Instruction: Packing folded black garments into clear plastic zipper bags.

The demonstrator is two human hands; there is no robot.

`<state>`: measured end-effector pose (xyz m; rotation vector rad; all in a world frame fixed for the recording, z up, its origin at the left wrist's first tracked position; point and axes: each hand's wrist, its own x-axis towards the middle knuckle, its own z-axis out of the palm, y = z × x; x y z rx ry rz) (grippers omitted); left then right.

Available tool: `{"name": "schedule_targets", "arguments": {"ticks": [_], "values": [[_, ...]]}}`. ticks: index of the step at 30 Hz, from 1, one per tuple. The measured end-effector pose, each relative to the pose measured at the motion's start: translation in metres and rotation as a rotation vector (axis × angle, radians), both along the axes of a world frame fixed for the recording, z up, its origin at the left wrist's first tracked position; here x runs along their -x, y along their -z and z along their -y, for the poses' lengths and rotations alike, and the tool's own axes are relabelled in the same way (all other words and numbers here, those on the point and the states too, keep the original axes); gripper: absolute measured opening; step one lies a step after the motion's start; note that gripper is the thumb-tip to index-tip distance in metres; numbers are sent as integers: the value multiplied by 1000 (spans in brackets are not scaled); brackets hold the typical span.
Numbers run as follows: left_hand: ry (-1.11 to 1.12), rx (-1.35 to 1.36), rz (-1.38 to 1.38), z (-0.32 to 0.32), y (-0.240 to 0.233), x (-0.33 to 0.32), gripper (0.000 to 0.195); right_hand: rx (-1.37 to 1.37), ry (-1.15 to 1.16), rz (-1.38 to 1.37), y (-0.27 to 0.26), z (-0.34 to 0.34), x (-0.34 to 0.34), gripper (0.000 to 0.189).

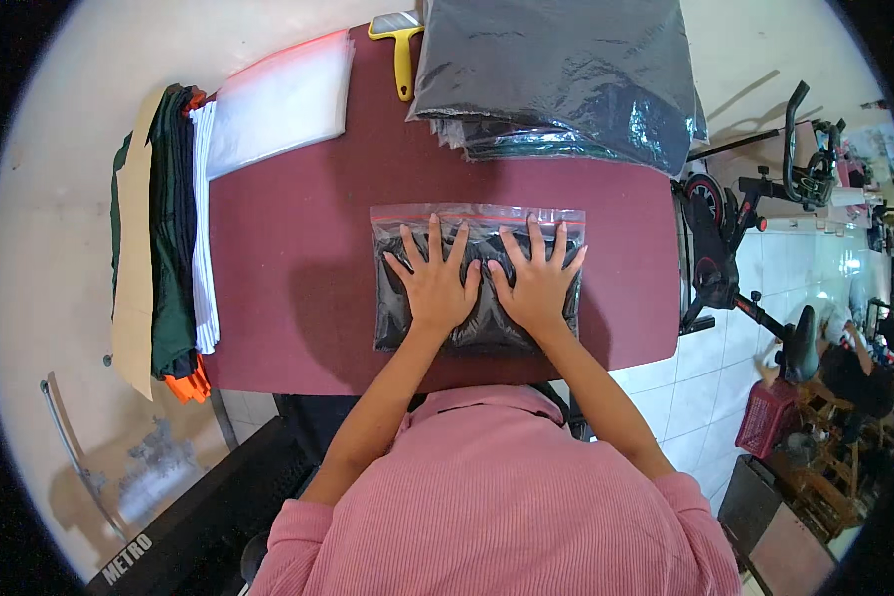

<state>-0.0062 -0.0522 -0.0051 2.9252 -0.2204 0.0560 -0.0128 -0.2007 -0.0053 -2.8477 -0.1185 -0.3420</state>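
Note:
A clear zip bag (387, 316) with dark folded fabric inside lies flat before me, its red zip strip along the far edge. My left hand (438, 287) rests palm down on the bag's left half, fingers spread, and grips nothing. On the right half lies my right hand (536, 287), also flat with fingers apart. Both thumbs point inward, a small gap between them. The fingertips of both hands reach near or onto the red strip. Beneath the bag is the dark red tabletop (261, 298).
Filled dark bags (551, 67) are stacked at the far right, beside a yellow-handled tool (402, 59). Unfilled clear zip bags (283, 108) lie far left. Folded garments (173, 246) and a cardboard sheet (132, 276) line the left edge. An exercise bike (715, 276) stands to the right.

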Motion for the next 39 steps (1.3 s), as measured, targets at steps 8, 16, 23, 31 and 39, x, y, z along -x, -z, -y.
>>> {"name": "schedule_targets", "arguments": {"ticks": [8, 16, 23, 31, 39], "values": [[16, -30, 61, 1, 1, 1, 51, -8, 12, 78, -1, 1, 3, 44], [30, 70, -38, -12, 13, -3, 56, -101, 23, -88, 6, 2, 4, 49], [-91, 665, 255, -90, -16, 30, 51, -627, 212, 111, -23, 66, 56, 36], [-477, 592, 104, -93, -15, 96, 19, -550, 276, -65, -26, 78, 115, 12], [-159, 1012, 505, -94, -207, 92, 11, -674, -33, 448, -207, 104, 125, 5]]}}
